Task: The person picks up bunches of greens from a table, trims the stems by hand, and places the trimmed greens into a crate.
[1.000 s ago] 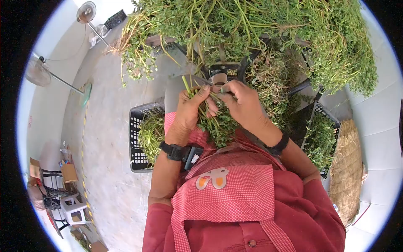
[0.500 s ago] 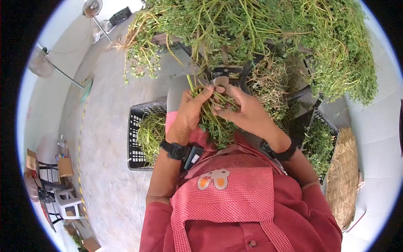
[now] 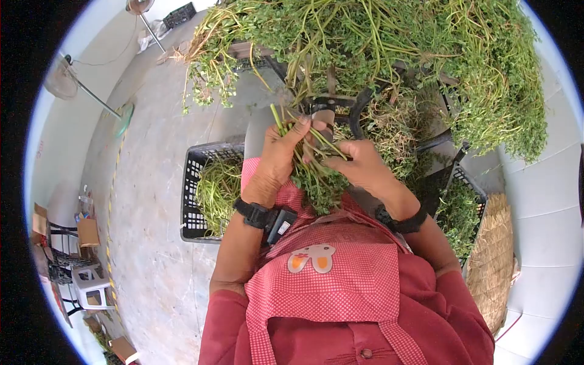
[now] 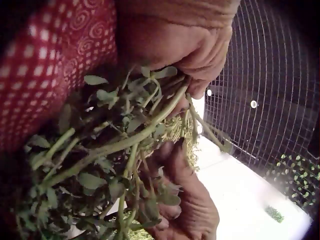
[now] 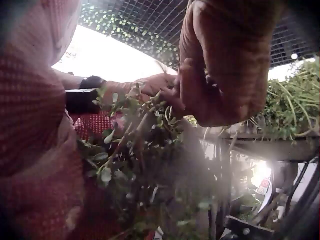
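My left hand point(image 3: 280, 157) grips a bunch of leafy green stems point(image 3: 321, 188) above the lap, thumb on top, cut ends jutting up past it. Between thumb and fingers, my right hand point(image 3: 370, 167) pinches a thin stem point(image 3: 328, 145) that slants across from the left hand. In the left wrist view the leaves point(image 4: 92, 181) hang down in front of the checked apron point(image 4: 35, 75). The right wrist view has my right hand point(image 5: 225, 75) curled beside the bunch, with the left hand point(image 5: 152, 85) behind it.
A large heap of the same greens point(image 3: 377, 42) covers the surface ahead. A black crate point(image 3: 193, 213) with trimmed stems stands at left, another crate point(image 3: 474, 182) of greens at right. Plant scraps point(image 3: 398, 125) lie below the heap. A straw mat point(image 3: 491, 261) is at far right.
My right hand has drawn away from the left thumb, to the right and slightly down, and now pinches a thin stem. The left hand keeps its grip on the bunch.
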### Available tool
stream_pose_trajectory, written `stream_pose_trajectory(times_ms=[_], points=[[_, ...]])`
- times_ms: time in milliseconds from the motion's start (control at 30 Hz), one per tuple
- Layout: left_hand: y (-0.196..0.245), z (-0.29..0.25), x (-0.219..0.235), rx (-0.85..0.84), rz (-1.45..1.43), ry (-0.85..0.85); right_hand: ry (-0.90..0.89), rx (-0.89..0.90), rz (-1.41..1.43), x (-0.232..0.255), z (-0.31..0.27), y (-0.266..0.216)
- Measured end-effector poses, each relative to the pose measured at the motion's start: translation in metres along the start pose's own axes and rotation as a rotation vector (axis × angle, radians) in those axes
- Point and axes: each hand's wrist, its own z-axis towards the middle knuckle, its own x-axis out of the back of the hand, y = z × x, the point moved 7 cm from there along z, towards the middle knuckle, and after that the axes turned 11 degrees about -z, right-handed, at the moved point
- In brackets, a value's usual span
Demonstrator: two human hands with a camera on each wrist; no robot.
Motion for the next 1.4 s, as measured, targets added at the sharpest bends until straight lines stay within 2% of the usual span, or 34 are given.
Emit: stream_pose_trajectory(times_ms=[33,100,200,233,300,367,467,500,600,633,667,700,767,800,867,900,1000,1067,1167,1233,1300,1333,1367,1400], points=[[-0.001,0.000,0.001,0.011,-0.017,0.002,-0.001,-0.003,0.001,0.003,-0.004,0.003],[0.000,-0.001,-0.002,-0.014,0.006,0.021,-0.152,-0.221,0.481,-0.002,-0.016,0.015],[0.003,-0.001,-0.005,-0.040,0.027,0.042,-0.157,-0.262,0.617,-0.004,-0.023,0.014],[0.001,-0.001,-0.005,-0.031,0.024,0.052,-0.154,-0.260,0.615,-0.005,-0.024,0.012],[0.000,-0.001,-0.004,-0.040,0.037,0.051,-0.259,-0.234,0.555,-0.016,-0.028,0.003],[0.002,0.000,-0.004,-0.051,0.055,0.048,-0.261,-0.227,0.606,-0.025,-0.025,0.000],[-0.001,-0.004,-0.003,-0.048,0.045,0.067,-0.143,-0.189,0.548,-0.027,-0.024,-0.001],[0.000,-0.003,-0.003,-0.050,0.065,0.018,-0.146,-0.189,0.547,-0.025,-0.026,0.000],[0.002,0.000,0.001,-0.043,0.042,-0.042,-0.195,-0.119,0.393,-0.013,-0.038,0.002],[0.001,0.000,0.002,-0.020,-0.003,-0.049,-0.245,-0.053,0.253,-0.008,-0.048,0.003],[0.001,0.001,0.000,-0.026,-0.006,-0.048,-0.294,0.012,0.111,-0.003,-0.056,0.005],[-0.001,0.001,-0.001,-0.035,0.013,-0.009,-0.301,0.016,0.105,0.006,-0.060,0.021],[-0.001,-0.002,-0.002,-0.039,0.033,0.031,-0.005,0.054,-0.405,0.034,-0.059,0.051],[0.000,-0.001,-0.005,-0.043,0.076,0.015,-0.003,0.058,-0.408,0.039,-0.053,0.041],[-0.002,-0.001,-0.006,-0.036,0.125,0.005,0.269,-0.005,-0.152,0.057,-0.045,0.009],[-0.003,0.001,-0.006,-0.041,0.120,0.013,0.269,-0.006,-0.145,0.047,-0.038,-0.001],[0.000,0.002,-0.005,-0.053,0.115,0.020,0.360,0.186,-0.266,0.027,-0.021,-0.047],[-0.002,0.000,-0.003,-0.054,0.106,0.021,0.185,0.000,-0.263,0.015,-0.015,-0.051],[0.007,0.007,0.000,-0.147,0.265,0.032,0.231,0.109,-0.331,-0.001,-0.008,-0.038],[0.002,0.001,-0.003,-0.101,0.064,0.042,0.236,0.178,-0.337,-0.001,-0.007,-0.045],[0.003,-0.002,-0.001,-0.134,-0.003,0.092,0.234,0.165,-0.511,0.001,-0.007,-0.051],[0.001,0.000,-0.001,-0.091,0.013,0.014,0.298,0.250,-0.467,0.001,-0.006,-0.049],[-0.002,0.001,-0.004,-0.044,0.031,-0.068,0.284,0.266,-0.468,0.006,-0.006,-0.043],[0.002,-0.003,-0.008,-0.046,0.028,-0.050,0.304,0.207,-0.507,0.016,-0.008,-0.038]])
